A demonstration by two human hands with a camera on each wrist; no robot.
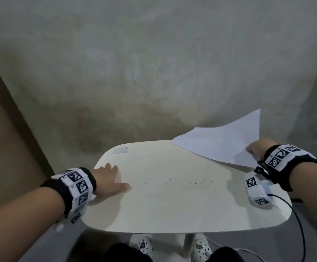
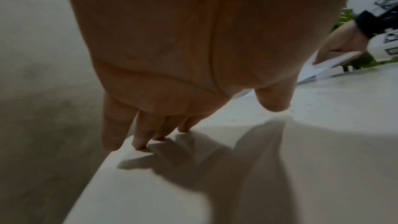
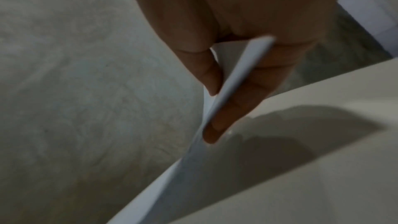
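A sheet of paper (image 1: 222, 142) was held by the right hand (image 1: 256, 148) over the table's (image 1: 172, 205) far right edge; the left hand (image 1: 106, 178) was laid flat at its left edge.

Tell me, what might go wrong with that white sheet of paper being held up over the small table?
1. The right grip pinches the thin white sheet of paper only at its edge, so it may slip out or crease.
2. If laid down, the sheet could land on the small dark specks scattered over the white rounded table and pick up marks.
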